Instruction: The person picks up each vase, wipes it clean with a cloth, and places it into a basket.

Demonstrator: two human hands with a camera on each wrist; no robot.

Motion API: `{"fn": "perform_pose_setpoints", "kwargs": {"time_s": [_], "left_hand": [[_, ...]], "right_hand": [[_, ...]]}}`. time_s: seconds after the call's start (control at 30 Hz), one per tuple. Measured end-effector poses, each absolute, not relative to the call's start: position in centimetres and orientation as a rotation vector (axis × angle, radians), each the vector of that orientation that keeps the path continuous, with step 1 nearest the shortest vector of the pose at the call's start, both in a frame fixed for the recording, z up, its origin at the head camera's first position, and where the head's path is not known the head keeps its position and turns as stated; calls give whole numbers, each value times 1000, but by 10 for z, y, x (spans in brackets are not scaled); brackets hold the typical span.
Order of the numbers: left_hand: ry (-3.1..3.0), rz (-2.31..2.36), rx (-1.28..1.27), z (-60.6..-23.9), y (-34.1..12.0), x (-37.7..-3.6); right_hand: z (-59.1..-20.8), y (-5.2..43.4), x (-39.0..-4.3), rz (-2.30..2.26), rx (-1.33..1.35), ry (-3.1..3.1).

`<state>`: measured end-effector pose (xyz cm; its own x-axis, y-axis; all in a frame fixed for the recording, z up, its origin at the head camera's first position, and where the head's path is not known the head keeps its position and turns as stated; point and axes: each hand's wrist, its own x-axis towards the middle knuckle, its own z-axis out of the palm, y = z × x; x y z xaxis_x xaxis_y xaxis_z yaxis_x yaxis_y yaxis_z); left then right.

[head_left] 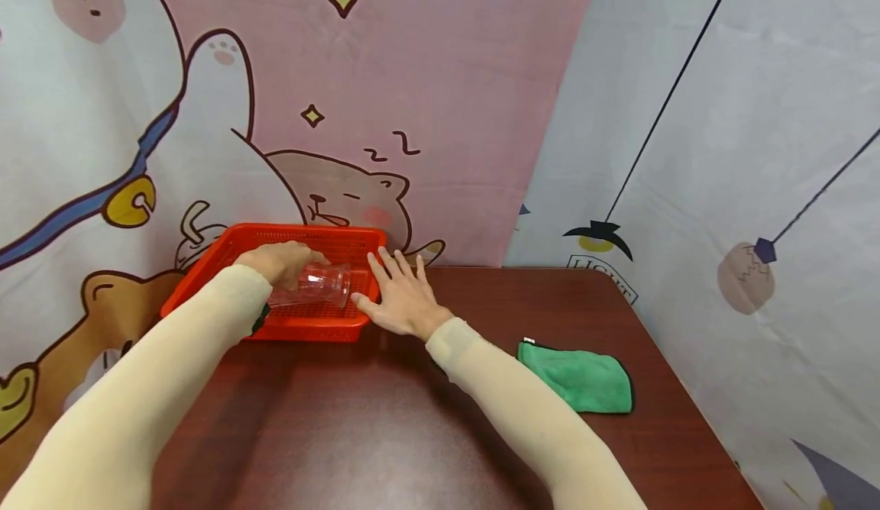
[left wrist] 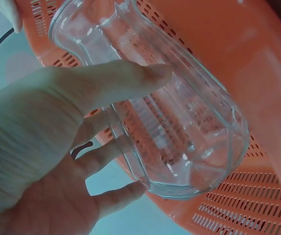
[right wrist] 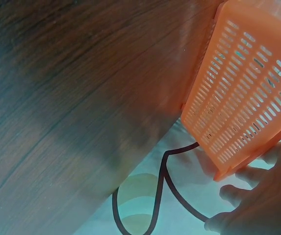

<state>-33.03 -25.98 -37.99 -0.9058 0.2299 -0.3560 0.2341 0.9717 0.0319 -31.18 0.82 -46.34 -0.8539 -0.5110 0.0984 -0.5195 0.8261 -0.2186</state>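
A clear glass vase [head_left: 328, 284] with a flared mouth lies on its side in the red plastic basket [head_left: 302, 332], its mouth toward the right. My left hand [head_left: 278, 263] grips the vase from the left. In the left wrist view the thumb [left wrist: 125, 81] crosses the glass vase [left wrist: 199, 117] while the other fingers reach along its far side. At the basket's right rim is my right hand [head_left: 406, 300], fingers spread and nothing held. The right wrist view shows its fingertips beside the slotted basket wall [right wrist: 248, 93].
A folded green cloth [head_left: 584, 379] lies on the right part of the dark wooden table [head_left: 330, 426]. Behind the table and along its right side hangs a printed cartoon curtain [head_left: 467, 98], close to the basket's back.
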Motion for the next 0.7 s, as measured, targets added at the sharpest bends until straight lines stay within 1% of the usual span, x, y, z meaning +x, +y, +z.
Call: {"fn": "perform_pose_setpoints", "kwargs": {"time_s": [0.33,0.7], "left_hand": [[2747,-63,296,-383,-261,-330],[2769,34,233,-378,-266,-326]], "right_hand": [[-463,7,-312,386,845,-2967],[-461,7,-314,356,840,-2975]]}}
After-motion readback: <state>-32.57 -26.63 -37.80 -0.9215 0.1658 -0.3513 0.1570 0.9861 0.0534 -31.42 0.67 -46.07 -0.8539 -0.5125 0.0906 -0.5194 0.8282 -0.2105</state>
